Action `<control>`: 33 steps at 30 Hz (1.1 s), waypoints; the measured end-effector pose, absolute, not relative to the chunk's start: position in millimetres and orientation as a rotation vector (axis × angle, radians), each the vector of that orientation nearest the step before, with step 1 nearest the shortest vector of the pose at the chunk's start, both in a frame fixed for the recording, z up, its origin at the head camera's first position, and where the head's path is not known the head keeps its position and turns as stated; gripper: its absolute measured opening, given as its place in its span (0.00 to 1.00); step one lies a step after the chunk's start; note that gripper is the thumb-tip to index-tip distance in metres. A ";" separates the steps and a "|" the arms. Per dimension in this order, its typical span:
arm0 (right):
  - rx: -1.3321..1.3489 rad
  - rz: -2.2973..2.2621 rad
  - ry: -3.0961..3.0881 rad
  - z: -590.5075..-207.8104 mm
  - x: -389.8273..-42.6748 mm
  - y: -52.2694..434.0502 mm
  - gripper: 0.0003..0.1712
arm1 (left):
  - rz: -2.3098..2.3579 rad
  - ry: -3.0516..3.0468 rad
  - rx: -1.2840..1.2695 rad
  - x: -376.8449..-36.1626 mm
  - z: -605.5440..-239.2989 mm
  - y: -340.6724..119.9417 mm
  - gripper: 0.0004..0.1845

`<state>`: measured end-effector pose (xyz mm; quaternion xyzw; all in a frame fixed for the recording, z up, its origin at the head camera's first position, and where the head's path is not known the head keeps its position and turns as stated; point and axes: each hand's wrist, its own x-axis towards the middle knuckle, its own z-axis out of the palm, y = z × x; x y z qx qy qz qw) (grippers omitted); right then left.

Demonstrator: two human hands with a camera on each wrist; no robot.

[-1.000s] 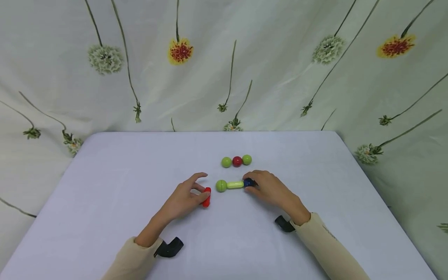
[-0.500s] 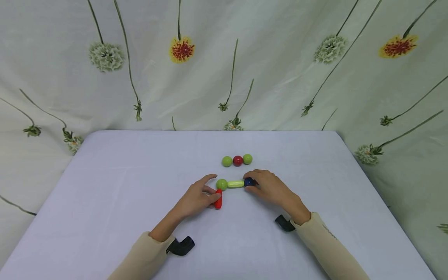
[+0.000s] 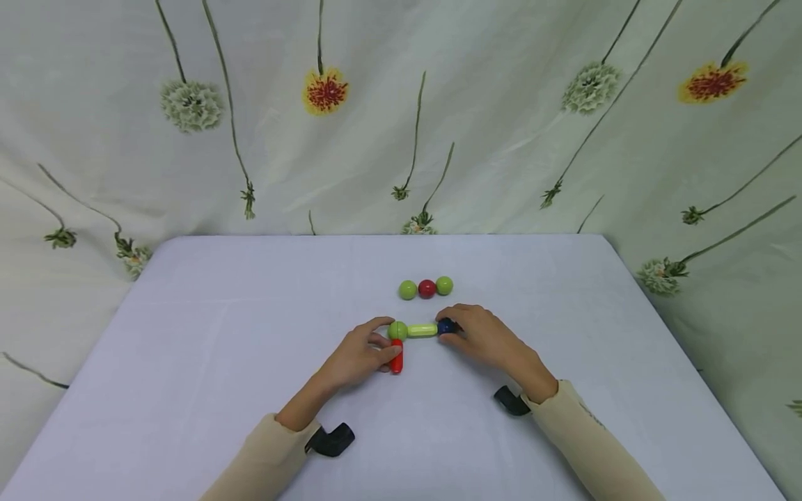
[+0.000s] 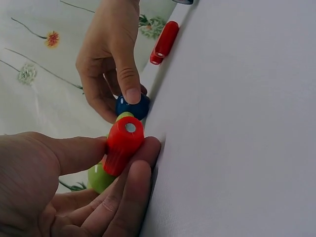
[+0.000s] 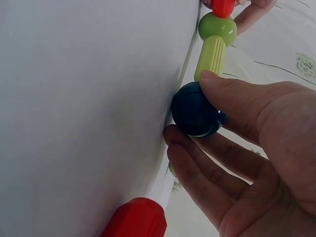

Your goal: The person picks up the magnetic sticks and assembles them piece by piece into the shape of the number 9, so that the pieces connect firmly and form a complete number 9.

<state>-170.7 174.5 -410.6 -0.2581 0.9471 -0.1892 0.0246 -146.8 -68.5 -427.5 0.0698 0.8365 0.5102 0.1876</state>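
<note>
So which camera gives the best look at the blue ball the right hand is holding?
The right wrist view: the blue ball fills the near frame, pinched by the right hand against the yellow-green rod. The left wrist view shows it smaller, under a fingertip. The head view shows only a sliver beside the fingers.

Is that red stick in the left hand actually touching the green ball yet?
Touching. In the right wrist view the red stick butts against the green ball with no gap; the left hand pinches it.

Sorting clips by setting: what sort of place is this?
Probably an indoor tabletop set up for recording: a plain white table, a flower-print cloth backdrop, and only toy balls and rods laid out.
</note>
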 end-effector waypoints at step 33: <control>-0.648 -0.611 2.868 -377.3 -234.0 193.8 0.25 | 1.501 2.190 0.238 -153.1 -433.5 -78.4 0.34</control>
